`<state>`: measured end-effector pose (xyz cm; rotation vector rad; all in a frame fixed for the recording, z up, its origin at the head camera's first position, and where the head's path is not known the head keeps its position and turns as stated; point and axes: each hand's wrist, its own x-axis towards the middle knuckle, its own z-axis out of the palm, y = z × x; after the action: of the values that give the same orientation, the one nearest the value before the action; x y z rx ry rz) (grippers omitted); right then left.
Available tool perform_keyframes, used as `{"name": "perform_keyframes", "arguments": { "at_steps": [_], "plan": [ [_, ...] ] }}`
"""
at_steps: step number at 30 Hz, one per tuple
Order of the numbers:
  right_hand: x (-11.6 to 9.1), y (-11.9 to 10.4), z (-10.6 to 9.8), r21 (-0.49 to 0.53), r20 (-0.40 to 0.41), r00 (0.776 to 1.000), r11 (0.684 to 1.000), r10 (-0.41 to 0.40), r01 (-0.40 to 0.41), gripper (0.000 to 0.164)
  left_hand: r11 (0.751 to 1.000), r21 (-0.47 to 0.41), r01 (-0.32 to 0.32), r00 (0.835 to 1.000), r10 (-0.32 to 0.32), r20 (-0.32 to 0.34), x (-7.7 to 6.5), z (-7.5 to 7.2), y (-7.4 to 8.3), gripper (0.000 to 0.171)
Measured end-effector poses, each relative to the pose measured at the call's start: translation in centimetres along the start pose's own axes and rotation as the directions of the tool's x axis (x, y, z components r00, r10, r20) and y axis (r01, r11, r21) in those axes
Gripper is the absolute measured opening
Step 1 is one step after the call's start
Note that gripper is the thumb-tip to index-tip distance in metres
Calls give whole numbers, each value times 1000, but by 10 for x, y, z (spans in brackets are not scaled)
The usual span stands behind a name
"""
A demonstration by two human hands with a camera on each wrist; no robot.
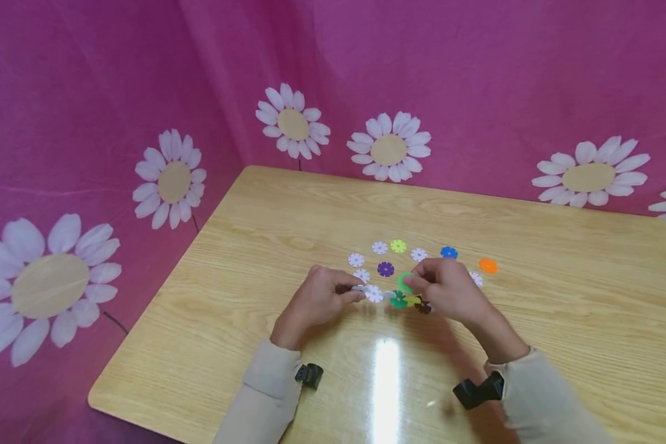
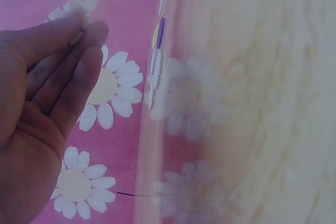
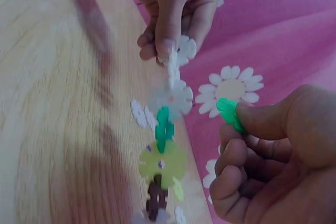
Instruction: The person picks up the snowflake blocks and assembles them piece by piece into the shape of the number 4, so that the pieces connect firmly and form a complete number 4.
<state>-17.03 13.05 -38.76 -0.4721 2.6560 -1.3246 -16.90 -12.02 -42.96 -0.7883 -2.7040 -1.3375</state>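
Note:
My left hand [image 1: 322, 299] pinches the white end of a chain of interlocking snowflake discs [image 3: 178, 98] between thumb and fingers. From that end the chain runs through white discs, a dark green disc [image 3: 164, 128], a translucent yellow disc [image 3: 157, 165] and a brown disc [image 3: 156, 196], with a whitish one at the bottom of the right wrist view. It hangs above the table. Thumb and forefinger of my right hand [image 1: 452, 290] pinch a single bright green snowflake disc [image 3: 230, 114], held apart from the chain and beside it.
Loose discs lie on the wooden table [image 1: 227, 296] beyond my hands: several white ones [image 1: 380, 247], a purple disc [image 1: 385, 269], a yellow-green disc [image 1: 398, 246], a blue disc [image 1: 449, 253] and an orange disc [image 1: 488, 266]. Pink flowered cloth [image 1: 466, 92] borders the table's back and left.

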Motion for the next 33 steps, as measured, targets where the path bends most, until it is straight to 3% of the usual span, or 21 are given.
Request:
{"name": "perform_keyframes", "arguments": {
  "at_steps": [6, 20, 33],
  "plan": [
    [4, -8, 7, 78, 72, 996, 995, 48, -54, 19, 1000, -19, -9, 1000, 9, 0, 0, -1, 2, 9],
    [14, -20, 23, 14, 104, 991, 996, 87, -89, 27, 996, -26, -82, 996, 82, -31, -2, 1, 1, 5],
    [16, -26, 27, -6, 143, 980, 990, 138, -139, 34, 996, -3, -93, 995, 92, -32, -3, 1, 1, 6]
  ]
}}
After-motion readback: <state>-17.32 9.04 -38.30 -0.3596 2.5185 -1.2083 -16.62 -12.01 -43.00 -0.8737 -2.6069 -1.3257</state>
